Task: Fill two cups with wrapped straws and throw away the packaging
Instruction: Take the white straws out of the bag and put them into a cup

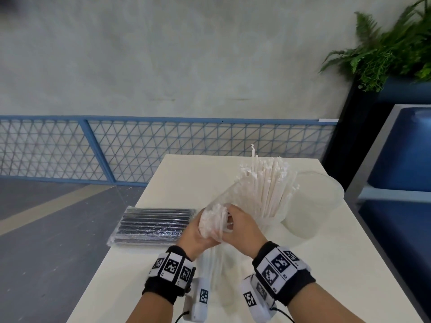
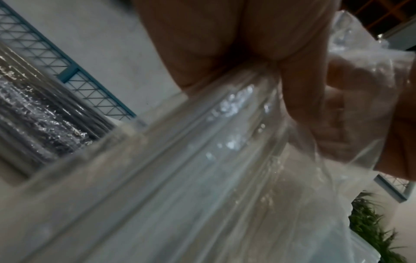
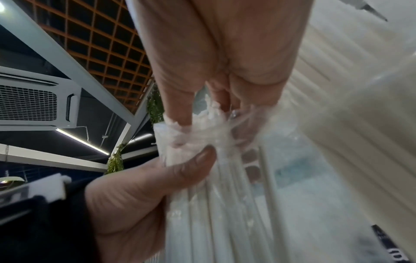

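Both hands hold a clear plastic bag (image 1: 211, 259) with a few white wrapped straws (image 1: 213, 220) in it, above the table's near middle. My left hand (image 1: 201, 230) grips the bag and bundle from the left. The thumb and fingers of my right hand (image 1: 229, 220) pinch the straw ends (image 3: 198, 135) at the bag's open top. Just behind the hands stands a clear cup (image 1: 268, 220) full of white wrapped straws (image 1: 268, 183). An empty translucent cup (image 1: 312, 201) is to its right. The left wrist view shows only crumpled plastic (image 2: 225, 160) under my fingers (image 2: 303, 89).
A sealed pack of black straws (image 1: 154, 223) lies on the white table (image 1: 186, 173) to the left of my hands. A blue mesh railing (image 1: 140, 148) runs behind the table. A blue cabinet (image 1: 396, 183) and a fern (image 1: 384, 50) stand at the right.
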`<state>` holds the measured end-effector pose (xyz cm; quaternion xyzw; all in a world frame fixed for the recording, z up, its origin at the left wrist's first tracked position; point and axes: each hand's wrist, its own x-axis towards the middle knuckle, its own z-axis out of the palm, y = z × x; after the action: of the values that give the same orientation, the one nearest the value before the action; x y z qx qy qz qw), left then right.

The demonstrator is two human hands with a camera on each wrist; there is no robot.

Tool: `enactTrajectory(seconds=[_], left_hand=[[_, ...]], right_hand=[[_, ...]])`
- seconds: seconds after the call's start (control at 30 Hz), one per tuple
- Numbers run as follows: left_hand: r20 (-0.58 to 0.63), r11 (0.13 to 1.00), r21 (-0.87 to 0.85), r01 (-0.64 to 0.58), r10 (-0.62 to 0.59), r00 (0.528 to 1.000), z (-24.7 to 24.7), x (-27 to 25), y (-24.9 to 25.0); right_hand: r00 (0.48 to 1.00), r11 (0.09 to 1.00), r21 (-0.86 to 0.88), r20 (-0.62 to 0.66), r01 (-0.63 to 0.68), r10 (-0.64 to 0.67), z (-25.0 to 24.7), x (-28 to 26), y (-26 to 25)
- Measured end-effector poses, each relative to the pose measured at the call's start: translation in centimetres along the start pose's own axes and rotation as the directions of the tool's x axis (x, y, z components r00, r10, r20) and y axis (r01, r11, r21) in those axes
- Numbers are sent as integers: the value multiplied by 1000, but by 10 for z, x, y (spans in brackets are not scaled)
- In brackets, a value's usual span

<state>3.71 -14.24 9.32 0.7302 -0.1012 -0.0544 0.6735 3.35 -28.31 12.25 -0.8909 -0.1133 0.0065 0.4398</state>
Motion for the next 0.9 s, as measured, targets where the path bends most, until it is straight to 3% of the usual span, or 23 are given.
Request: enactTrajectory(seconds=[0.13,0.27,0.4,0.5,0.6,0.73,0.8,0.9], left_hand=[[-153,998,53,24,-16,988,-5,3,-9],[-269,997,69,41,-20,963,-16,6,-15],[-191,997,71,42,-28,981,-15,3,-12],[-127,998,55,37,-30,991,-12,2,-9],[12,994,107,6,-8,1000,-8,3,-5],[164,967,254,-16,-27,986,-5,10,-8],[221,962,274,-13,-50,974,-2,9,-6],[219,974,227,8,-59,974,5,9,-4]], right_hand=[[972,998,-19,-228,61,-63,5,-8,-5],[961,996,-85,-271,33,-55,5,-11,-4],[984,998,32,-169,-56,60,-4,-7,-8],[995,996,80,-90,-36,43,-6,-7,-11],[1000,998,69,-28,5,-3,-3,-9,-17],[997,999,-41,71,-25,28,-1,-10,-24],[997,999,-23,66,-41,43,1,-10,-22],[993,973,205,-21,-110,117,10,-9,-15]])
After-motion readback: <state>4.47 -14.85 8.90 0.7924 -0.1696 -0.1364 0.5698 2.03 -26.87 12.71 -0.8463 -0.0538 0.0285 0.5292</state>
